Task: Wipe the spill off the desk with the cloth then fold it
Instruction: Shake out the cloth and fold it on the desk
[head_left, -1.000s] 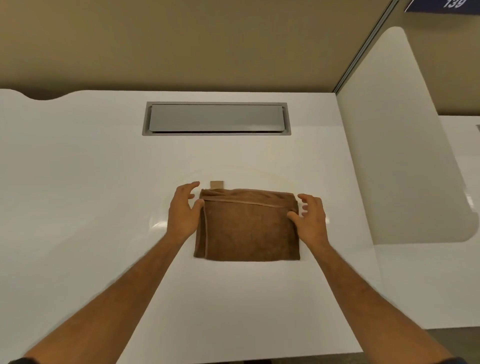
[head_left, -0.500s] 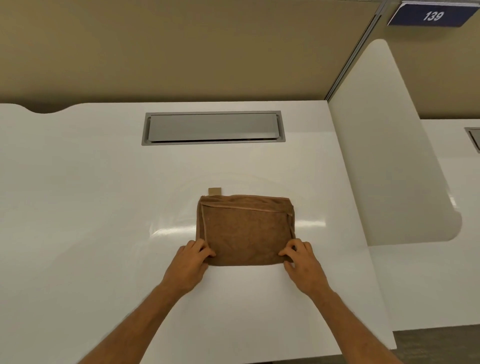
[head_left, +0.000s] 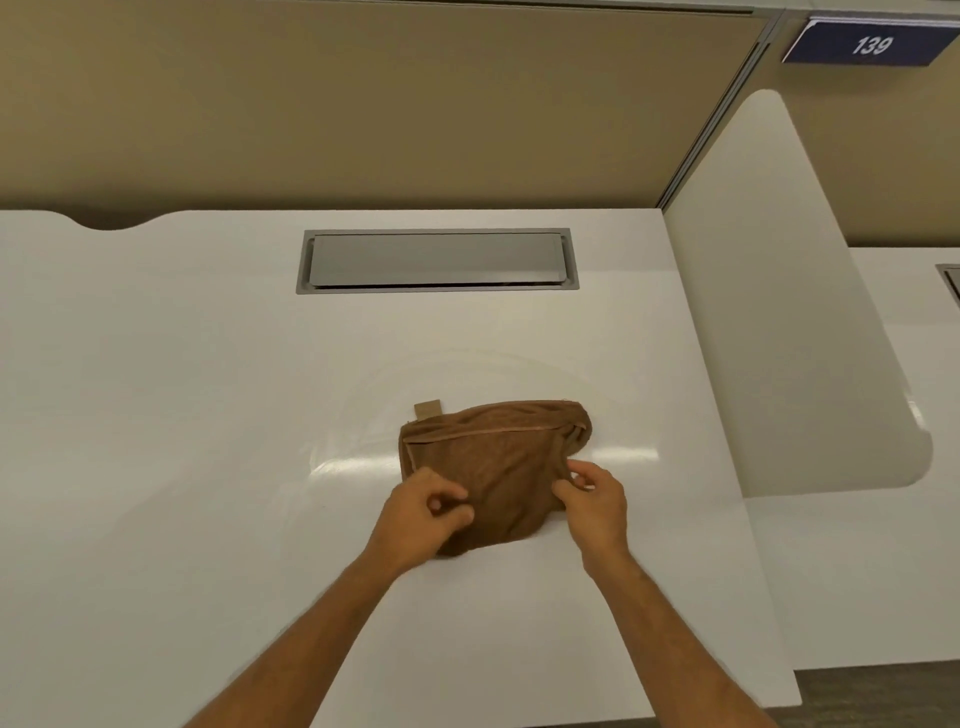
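A brown cloth (head_left: 498, 462) lies on the white desk (head_left: 182, 415), folded, with a small tan label sticking out at its far left corner. Its near edge is lifted off the desk and bunched. My left hand (head_left: 423, 512) pinches the near left corner of the cloth. My right hand (head_left: 592, 496) pinches the near right corner. Faint curved wipe streaks show on the desk around and behind the cloth.
A grey metal cable flap (head_left: 436, 260) is set into the desk behind the cloth. A white divider panel (head_left: 789, 312) stands along the right side, and a tan partition wall runs along the back. A blue sign reads 139 (head_left: 870, 44).
Both hands went from the cloth's sides to its near corners, gripped them and lifted the near edge up and away from me. The flat rectangle is now bunched.
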